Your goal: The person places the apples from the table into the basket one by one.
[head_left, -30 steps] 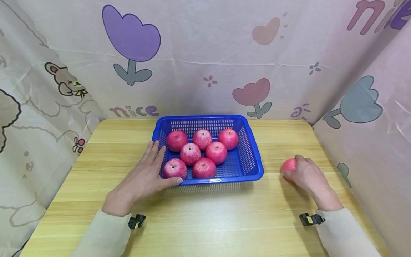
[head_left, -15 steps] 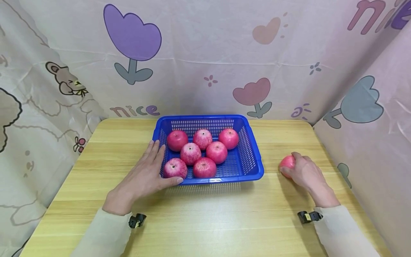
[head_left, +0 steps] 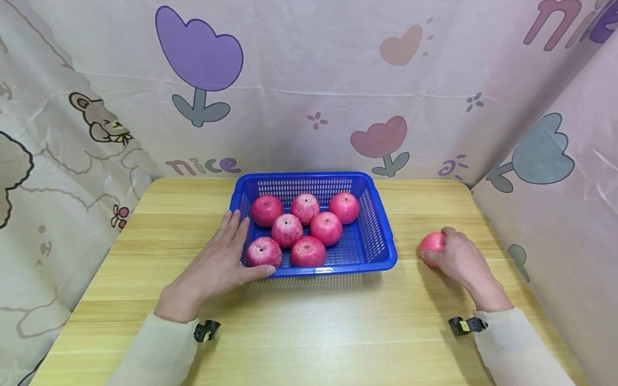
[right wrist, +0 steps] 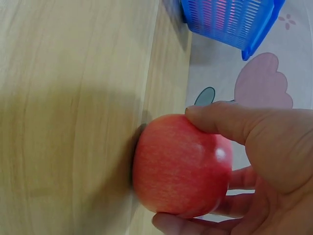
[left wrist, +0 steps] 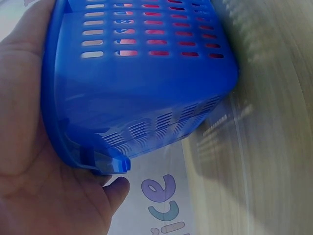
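Several red apples [head_left: 325, 229] lie in a blue plastic basket [head_left: 381, 262] with slotted walls. My left hand [head_left: 219, 265] rests on the basket's left end, its fingers stretched out over the side rim and its thumb along the front rim. In the left wrist view the palm lies against the rim of the basket [left wrist: 117, 78]. Off to the basket's right, my right hand [head_left: 461, 261] grips a single apple [head_left: 431, 246]. The right wrist view has thumb and fingers around this apple [right wrist: 181, 166], close over the tabletop.
The light wooden table [head_left: 309, 332] runs back to a printed curtain [head_left: 299, 134], and more curtain hangs at both sides. A small black camera is strapped to each wrist. Bare wood lies between the basket and the right hand.
My right hand and its apple have shifted slightly toward the back and left. The left hand and the basket have kept their places.
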A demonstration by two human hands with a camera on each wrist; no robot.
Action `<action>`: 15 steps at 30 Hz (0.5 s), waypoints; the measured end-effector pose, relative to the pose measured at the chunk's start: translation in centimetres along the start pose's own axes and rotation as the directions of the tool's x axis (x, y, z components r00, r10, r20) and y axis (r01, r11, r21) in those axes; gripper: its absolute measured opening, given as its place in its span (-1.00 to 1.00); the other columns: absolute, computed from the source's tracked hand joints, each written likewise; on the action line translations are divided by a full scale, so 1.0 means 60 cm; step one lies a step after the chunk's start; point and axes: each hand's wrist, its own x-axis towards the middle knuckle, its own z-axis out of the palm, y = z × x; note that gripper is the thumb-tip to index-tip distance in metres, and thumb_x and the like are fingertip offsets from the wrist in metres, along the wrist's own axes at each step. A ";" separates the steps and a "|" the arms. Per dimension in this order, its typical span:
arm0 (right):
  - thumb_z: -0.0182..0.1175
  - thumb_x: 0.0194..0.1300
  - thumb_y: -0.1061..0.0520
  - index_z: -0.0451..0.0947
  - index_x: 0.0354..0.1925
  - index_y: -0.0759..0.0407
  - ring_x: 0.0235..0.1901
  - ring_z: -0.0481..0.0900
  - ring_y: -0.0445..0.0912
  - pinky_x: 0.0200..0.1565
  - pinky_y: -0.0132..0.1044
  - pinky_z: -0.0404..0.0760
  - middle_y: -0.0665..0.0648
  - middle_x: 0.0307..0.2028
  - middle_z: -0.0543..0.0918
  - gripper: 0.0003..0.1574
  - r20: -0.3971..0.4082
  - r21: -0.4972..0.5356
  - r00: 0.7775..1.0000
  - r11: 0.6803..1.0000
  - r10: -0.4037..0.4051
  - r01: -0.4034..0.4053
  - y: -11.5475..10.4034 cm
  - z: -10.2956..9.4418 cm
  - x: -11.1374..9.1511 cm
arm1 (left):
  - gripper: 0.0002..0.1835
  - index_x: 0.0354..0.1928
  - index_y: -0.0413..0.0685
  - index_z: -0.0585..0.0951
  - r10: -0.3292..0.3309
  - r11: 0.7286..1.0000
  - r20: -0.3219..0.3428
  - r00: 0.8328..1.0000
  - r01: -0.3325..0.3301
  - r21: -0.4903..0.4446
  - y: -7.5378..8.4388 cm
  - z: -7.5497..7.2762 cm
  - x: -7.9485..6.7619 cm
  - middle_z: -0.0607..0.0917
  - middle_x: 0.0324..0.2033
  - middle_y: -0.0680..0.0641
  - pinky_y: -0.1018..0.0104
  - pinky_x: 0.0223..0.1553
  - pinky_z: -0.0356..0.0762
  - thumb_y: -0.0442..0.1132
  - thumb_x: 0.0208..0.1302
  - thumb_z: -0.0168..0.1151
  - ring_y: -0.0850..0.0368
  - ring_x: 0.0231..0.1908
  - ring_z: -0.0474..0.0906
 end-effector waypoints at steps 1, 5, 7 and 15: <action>0.41 0.29 -0.20 0.19 0.41 0.59 0.00 0.53 0.46 0.04 0.42 0.58 0.65 0.11 0.48 0.15 -0.010 -0.001 1.000 1.000 -0.006 0.006 0.000 0.000 -0.001 | 0.53 0.70 -0.18 -0.13 0.000 1.000 -0.001 1.000 0.000 -0.001 0.001 0.000 0.000 -0.29 0.70 -0.27 -0.39 0.57 -0.09 0.81 -0.01 0.05 -0.20 0.68 -0.51; 0.40 0.28 -0.21 0.24 0.39 0.57 -0.02 0.53 0.44 0.01 0.39 0.59 0.63 0.09 0.50 0.12 -0.041 0.000 0.999 1.000 -0.028 0.028 -0.001 -0.003 -0.003 | 0.52 0.70 -0.18 -0.13 0.006 1.000 -0.004 1.000 -0.006 0.000 0.000 0.000 0.000 -0.29 0.70 -0.27 -0.39 0.58 -0.10 0.80 0.01 0.05 -0.21 0.68 -0.50; 0.40 0.28 -0.21 0.24 0.39 0.55 -0.02 0.53 0.43 0.00 0.39 0.60 0.62 0.10 0.49 0.10 -0.046 0.002 0.999 1.000 -0.030 0.030 -0.002 -0.006 -0.004 | 0.51 0.70 -0.18 -0.13 0.008 1.000 -0.006 1.000 -0.008 -0.001 0.000 0.000 -0.001 -0.29 0.69 -0.28 -0.39 0.57 -0.10 0.78 0.02 0.07 -0.21 0.68 -0.50; 0.41 0.27 -0.20 0.22 0.44 0.53 -0.01 0.54 0.43 -0.07 0.33 0.65 0.62 0.14 0.47 0.13 -0.073 0.024 0.994 0.997 -0.077 0.079 -0.024 -0.036 -0.011 | 0.52 0.70 -0.17 -0.13 -0.002 1.000 -0.001 1.000 0.002 -0.006 0.001 -0.001 -0.001 -0.31 0.70 -0.26 -0.41 0.56 -0.08 0.79 0.01 0.07 -0.21 0.68 -0.50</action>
